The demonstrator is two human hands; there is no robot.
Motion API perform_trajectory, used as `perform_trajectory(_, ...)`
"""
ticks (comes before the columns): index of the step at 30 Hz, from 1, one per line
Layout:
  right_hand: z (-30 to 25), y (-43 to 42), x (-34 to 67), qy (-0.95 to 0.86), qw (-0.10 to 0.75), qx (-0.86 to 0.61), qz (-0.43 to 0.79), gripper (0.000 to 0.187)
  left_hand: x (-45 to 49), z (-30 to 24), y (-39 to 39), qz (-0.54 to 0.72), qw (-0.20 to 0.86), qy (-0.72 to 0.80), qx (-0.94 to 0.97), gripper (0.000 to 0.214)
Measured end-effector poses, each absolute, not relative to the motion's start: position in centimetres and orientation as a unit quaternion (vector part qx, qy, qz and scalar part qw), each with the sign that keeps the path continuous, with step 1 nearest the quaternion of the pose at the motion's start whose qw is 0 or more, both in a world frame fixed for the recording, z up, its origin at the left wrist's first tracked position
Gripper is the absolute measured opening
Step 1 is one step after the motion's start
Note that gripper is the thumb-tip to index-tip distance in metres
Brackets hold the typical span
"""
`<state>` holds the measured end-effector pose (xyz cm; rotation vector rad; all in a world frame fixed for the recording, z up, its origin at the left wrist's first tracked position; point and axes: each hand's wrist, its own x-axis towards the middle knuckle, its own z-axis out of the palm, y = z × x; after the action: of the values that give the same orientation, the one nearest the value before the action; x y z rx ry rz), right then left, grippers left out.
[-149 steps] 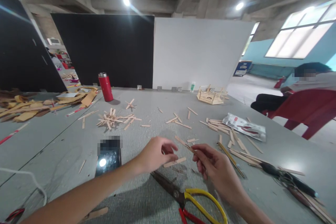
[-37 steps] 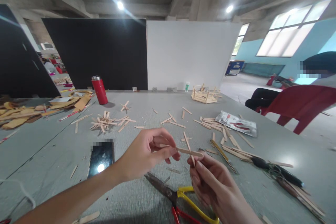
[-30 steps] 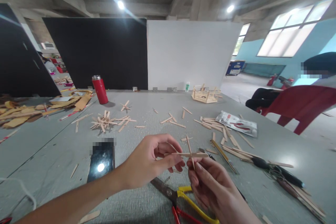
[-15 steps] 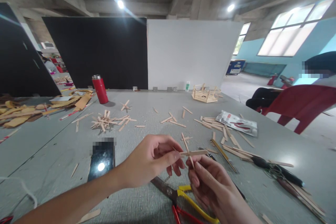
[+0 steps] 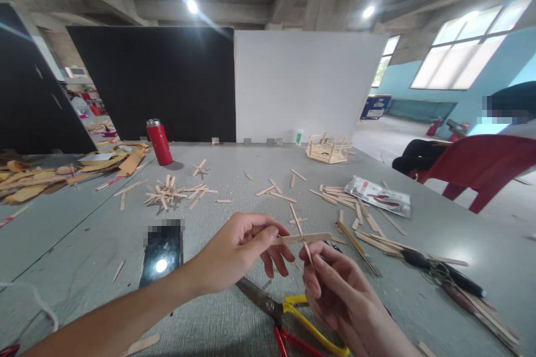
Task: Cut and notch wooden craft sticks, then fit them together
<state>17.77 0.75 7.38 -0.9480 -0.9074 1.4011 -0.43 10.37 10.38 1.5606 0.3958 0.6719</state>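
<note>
My left hand (image 5: 255, 245) pinches one end of a flat wooden craft stick (image 5: 317, 237) between thumb and forefinger, its other fingers loosely spread. In my right hand (image 5: 335, 284), thumb and fingers close on the lower end of a second, thinner-looking craft stick (image 5: 297, 220), seen on edge. The two sticks cross in front of my fingers; whether they are joined I cannot tell. Under my hands on the table lie scissors (image 5: 268, 304) with one yellow and one red handle, partly covered by my right hand.
Loose craft sticks (image 5: 165, 194) lie in piles on the grey table (image 5: 234, 178). A phone (image 5: 162, 256) is at left, a red bottle (image 5: 159, 143) behind it. A stick-built frame (image 5: 329, 150) stands at the back. Black-handled tools (image 5: 444, 273) and a packet (image 5: 379, 195) lie right. A person sits beyond.
The stick in my left hand has tilted slightly, its free end higher, and more of its length shows. The crossing stick has shifted a little upward. Both hands keep hold.
</note>
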Motion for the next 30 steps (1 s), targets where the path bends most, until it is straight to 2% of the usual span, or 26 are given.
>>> perform_trajectory(8,7.2,0.8,18.1,-0.369,0.583,-0.401,0.603,0.028,-0.5,10.1,10.6,0.284,0.633,0.185,0.696,0.022)
perform_trajectory(19,7.7,1.1,18.7,-0.294,0.621,-0.362,0.630,0.018,-0.8,9.7,11.5,0.287,0.570,0.222,0.737,0.022)
perform_trajectory(26,8.5,2.1,20.7,-0.280,0.671,-0.362,0.583,0.013,-1.6,7.1,15.1,0.250,0.448,0.318,0.798,0.024)
perform_trajectory(30,9.1,2.6,21.9,-0.270,0.710,-0.387,0.522,0.014,-2.6,5.1,17.7,0.190,0.364,0.365,0.836,0.033)
